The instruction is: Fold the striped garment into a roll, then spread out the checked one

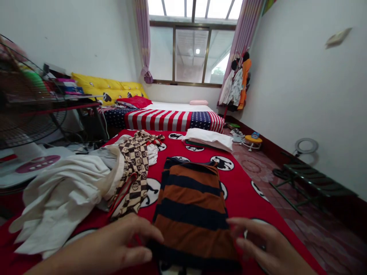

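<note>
A brown and navy striped garment, folded into a neat rectangle, lies flat on the red patterned bedspread in front of me. My left hand is at its near left edge, thumb and index finger apart. By the right edge is my right hand, its fingers spread with the index fingertip close to the fabric. Whether either hand presses on the cloth I cannot tell. To the left, a crumpled white garment lies beside a brown and cream checked garment.
A folded white cloth lies farther back on the bedspread. On the left stands a fan; a green-framed bench and a yellow stool stand on the right. Behind is a bed with a striped, starred cover.
</note>
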Tool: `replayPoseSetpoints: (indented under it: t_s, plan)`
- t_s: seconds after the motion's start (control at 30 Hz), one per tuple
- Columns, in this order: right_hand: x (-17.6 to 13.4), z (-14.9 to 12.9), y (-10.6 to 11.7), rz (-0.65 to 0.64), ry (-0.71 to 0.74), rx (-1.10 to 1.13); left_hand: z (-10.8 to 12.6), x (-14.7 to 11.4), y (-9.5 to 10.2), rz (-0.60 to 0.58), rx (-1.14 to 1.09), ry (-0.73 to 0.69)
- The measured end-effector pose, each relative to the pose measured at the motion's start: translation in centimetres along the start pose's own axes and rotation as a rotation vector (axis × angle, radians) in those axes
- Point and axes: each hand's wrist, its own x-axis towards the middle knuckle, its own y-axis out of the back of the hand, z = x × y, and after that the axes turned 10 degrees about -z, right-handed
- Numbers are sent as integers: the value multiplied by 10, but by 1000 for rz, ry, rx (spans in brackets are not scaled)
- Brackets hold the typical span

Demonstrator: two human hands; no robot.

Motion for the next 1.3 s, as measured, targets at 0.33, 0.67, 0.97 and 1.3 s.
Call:
replayPoseSetpoints:
  t_s: [0.33,0.67,0.97,1.3]
  plan:
    - [156,-2,-6,315,94,37,58,173,55,454,258,-554]
    - [137,-3,-67,111,220,-626,91,255,47,282,828,-715]
    - [136,-4,-67,98,263,-697,110,280,54,194,626,-481]
    - [137,-5,-64,103,269,-631,101,288,90,256,19,-234]
